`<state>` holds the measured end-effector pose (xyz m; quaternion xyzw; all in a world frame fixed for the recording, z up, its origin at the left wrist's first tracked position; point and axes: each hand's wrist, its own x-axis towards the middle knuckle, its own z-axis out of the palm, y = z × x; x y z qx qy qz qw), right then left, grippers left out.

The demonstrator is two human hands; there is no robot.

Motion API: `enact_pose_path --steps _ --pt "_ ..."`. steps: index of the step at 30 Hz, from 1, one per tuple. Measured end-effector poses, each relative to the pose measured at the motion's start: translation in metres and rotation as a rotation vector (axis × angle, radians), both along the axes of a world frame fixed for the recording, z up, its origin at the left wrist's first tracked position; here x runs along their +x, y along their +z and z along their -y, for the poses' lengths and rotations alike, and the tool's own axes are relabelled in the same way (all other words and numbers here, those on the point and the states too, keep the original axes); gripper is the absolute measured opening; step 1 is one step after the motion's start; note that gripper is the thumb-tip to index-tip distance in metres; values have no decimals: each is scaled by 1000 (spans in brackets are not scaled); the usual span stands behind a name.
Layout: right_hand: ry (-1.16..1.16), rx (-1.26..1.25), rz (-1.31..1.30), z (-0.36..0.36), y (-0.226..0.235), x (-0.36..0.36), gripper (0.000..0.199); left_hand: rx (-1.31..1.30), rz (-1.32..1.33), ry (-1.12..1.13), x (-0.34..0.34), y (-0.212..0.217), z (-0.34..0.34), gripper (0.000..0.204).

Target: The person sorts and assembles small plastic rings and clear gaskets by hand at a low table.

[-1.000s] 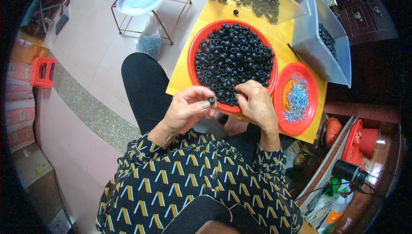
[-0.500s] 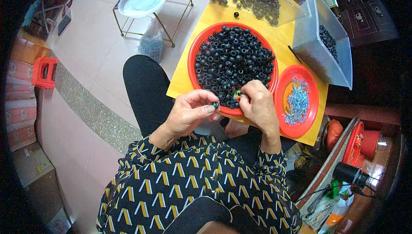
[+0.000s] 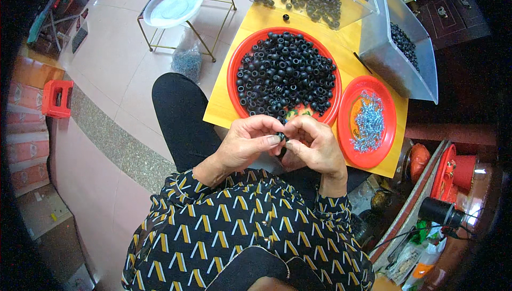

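Observation:
In front of my body, my left hand [image 3: 245,144] pinches a small round black hollow piece [image 3: 281,137] between thumb and forefinger. My right hand [image 3: 319,147] meets it there, thumb and fingertips closed against the same piece; whether they hold a second small part is hidden. Just beyond both hands lies a round red plate [image 3: 231,72], heaped with loose black hollow pieces [image 3: 288,69] of the same kind. To the right, a smaller oval red plate [image 3: 368,161] carries a pile of tiny clear bluish pieces [image 3: 369,123].
Both plates rest on a yellow wooden table [image 3: 217,114]. Behind them stand two clear plastic bins [image 3: 352,9] holding more black pieces. A thin dark stick [image 3: 362,62] and one stray black piece [image 3: 286,17] lie nearby. Back left, a wire stand [image 3: 198,28] supports a white dish [image 3: 173,5].
My right hand has come off the near edge of the heaped plate, moving left and toward me to meet my left hand. The left hand still holds the black piece.

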<state>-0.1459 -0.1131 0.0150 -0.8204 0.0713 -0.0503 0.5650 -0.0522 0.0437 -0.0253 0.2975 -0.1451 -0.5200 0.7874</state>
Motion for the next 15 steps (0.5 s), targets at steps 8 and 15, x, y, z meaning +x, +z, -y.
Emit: enact_pose_path --steps 8,15 --pt "8 111 30 3 1 -4 20 -47 33 28 -2 -2 1 19" --pt "-117 661 -153 -3 -2 -7 20 -6 78 29 -2 -6 0 20"
